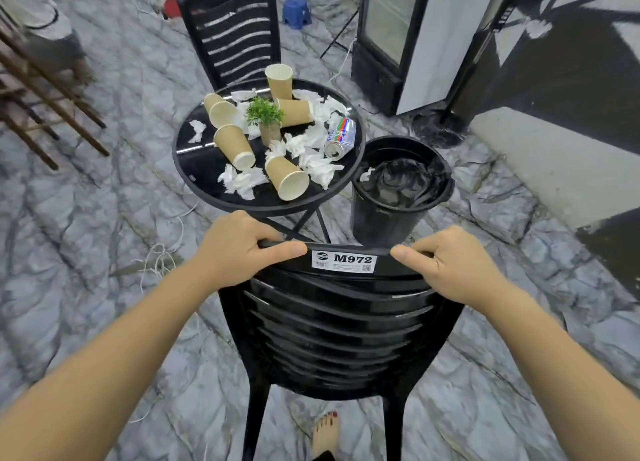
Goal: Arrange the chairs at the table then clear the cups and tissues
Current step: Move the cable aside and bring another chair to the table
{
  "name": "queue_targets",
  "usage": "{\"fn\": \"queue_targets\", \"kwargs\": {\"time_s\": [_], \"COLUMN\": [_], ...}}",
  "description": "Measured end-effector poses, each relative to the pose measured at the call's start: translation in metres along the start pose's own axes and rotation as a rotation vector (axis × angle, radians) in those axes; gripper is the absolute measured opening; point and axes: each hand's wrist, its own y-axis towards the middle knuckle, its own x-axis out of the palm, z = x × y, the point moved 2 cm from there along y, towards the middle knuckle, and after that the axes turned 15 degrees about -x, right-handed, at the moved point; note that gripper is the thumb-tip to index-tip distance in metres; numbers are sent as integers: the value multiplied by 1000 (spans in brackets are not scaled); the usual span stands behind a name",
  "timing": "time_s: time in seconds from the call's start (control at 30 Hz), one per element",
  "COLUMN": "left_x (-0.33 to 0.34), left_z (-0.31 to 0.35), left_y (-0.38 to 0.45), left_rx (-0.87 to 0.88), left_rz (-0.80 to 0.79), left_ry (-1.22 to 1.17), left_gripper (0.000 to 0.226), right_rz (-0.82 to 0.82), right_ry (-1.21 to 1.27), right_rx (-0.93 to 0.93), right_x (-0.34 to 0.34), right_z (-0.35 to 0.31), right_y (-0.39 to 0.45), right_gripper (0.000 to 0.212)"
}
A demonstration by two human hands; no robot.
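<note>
My left hand [239,247] and my right hand [450,263] both grip the top rail of a black plastic chair [332,325] right in front of me, its back facing me. Just beyond it stands a round black table [204,170] littered with several tan paper cups [289,180], most lying on their sides, one upright [280,80], among crumpled white tissues [242,182]. A second black chair [235,35] stands at the table's far side.
A small potted plant [266,119] and a drink can [341,138] also sit on the table. A black bin [398,187] with a liner stands to the table's right. A glass-door fridge is at the back right, wooden furniture at the left, cables on the floor.
</note>
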Motion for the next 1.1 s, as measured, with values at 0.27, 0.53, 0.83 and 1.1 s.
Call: {"fn": "queue_targets", "kwargs": {"time_s": [0.27, 0.53, 0.83, 1.1], "left_x": [-28, -51, 31, 55], "left_z": [-38, -56, -80, -75], "left_y": [22, 24, -79, -132], "left_rx": [-60, 23, 93, 78], "left_rz": [-3, 162, 411, 348], "left_ry": [-15, -32, 72, 65], "left_gripper": [83, 87, 77, 74], "right_rz": [-50, 23, 142, 108], "right_ry": [46, 73, -133, -123], "right_rx": [-37, -148, -376, -353], "right_x": [16, 12, 87, 114], "right_z": [-2, -8, -13, -27], "right_y": [61, 88, 14, -40], "right_gripper": [88, 89, 85, 82]}}
